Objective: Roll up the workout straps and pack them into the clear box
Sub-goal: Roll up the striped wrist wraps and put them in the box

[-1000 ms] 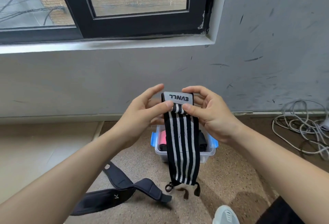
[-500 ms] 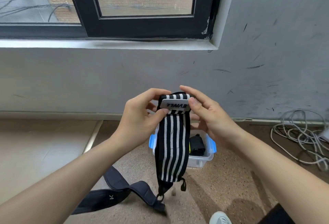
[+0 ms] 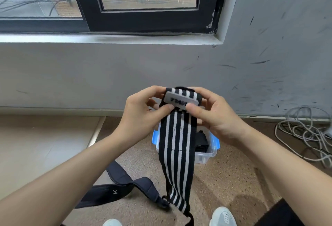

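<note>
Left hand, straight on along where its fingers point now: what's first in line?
The rolled top of the striped strap, which the left hand pinches now. Its fingers point across toward the right hand, which grips the roll's other side and would likely come next. Depth is unclear.

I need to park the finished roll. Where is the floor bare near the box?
Bare: the beige floor panel left of the clear plastic box, and speckled floor right of it, toward the white coiled cable. Crowded: nearer the pale shoes, where the black padded strap lies and the striped strap hangs.
</note>
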`<state>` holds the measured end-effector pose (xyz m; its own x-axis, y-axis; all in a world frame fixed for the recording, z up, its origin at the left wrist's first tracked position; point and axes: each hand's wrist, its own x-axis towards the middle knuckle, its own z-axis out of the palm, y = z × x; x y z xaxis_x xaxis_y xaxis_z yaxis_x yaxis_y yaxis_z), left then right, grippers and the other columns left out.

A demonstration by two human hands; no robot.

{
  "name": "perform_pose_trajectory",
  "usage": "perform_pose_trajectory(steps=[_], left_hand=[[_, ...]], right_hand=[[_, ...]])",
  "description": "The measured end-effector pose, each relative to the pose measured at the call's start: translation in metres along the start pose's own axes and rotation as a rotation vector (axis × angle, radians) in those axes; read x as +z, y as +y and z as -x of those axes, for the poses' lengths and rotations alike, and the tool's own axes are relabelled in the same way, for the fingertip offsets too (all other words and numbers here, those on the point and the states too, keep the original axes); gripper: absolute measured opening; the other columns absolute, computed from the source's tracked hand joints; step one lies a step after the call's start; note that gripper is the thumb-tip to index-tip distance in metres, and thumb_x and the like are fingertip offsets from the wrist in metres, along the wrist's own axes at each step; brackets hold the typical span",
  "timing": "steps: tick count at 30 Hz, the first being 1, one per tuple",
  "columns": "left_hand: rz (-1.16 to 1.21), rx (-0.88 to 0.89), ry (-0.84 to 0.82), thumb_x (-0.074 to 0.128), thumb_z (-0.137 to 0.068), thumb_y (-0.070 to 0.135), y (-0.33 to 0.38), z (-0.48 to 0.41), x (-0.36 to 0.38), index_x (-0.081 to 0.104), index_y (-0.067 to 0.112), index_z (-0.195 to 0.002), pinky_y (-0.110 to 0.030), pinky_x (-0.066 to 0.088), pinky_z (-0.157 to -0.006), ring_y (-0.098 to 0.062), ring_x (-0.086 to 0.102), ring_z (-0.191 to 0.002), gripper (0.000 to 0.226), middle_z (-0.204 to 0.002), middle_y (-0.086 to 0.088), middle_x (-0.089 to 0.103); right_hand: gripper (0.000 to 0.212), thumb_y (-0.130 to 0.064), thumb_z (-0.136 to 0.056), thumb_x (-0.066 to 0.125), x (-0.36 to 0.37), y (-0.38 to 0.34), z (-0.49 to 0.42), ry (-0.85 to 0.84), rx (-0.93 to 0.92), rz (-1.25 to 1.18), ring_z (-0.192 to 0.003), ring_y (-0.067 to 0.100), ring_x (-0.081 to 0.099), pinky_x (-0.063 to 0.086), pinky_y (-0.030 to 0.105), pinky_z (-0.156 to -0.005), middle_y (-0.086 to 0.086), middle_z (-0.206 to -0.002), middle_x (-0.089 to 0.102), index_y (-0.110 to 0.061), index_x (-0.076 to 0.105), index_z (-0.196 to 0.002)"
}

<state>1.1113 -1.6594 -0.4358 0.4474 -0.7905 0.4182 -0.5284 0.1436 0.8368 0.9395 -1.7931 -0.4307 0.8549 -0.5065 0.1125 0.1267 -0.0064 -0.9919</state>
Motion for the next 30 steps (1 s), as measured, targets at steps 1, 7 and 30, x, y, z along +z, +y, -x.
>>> perform_pose_trajectory(steps=[1,7,30], left_hand=[[0.005,-0.01,0.019,0.082,-0.085,0.008,0.0,-0.001,0.0,0.075,0.026,-0.109,-0.034,0.054,-0.063,-0.017,0.058,-0.065,0.031,-0.097,0.01,0.075],[-0.003,-0.052,0.046,0.086,-0.082,0.014,0.009,0.002,0.005,0.078,0.023,-0.106,-0.049,0.061,-0.064,-0.032,0.058,-0.058,0.027,-0.095,0.01,0.077],[0.461,-0.475,-0.183,0.073,-0.092,0.014,0.012,0.005,0.0,0.065,0.018,-0.128,-0.045,0.06,-0.092,-0.034,0.075,-0.101,0.038,-0.109,-0.019,0.077]], right_hand=[[0.054,-0.01,-0.086,0.074,0.0,-0.001,0.001,0.007,-0.032,0.065,-0.089,0.023,0.075,0.062,0.039,-0.073,0.005,-0.115,0.071,-0.026,0.059,-0.135],[0.045,0.006,-0.086,0.074,-0.001,0.004,-0.002,0.094,-0.228,0.222,-0.099,0.023,0.071,0.062,0.039,-0.082,0.01,-0.115,0.067,-0.019,0.064,-0.122],[0.029,0.006,-0.072,0.064,-0.001,0.01,-0.001,0.045,-0.166,0.123,-0.115,0.019,0.067,0.055,0.035,-0.091,0.002,-0.132,0.065,-0.019,0.076,-0.082]])
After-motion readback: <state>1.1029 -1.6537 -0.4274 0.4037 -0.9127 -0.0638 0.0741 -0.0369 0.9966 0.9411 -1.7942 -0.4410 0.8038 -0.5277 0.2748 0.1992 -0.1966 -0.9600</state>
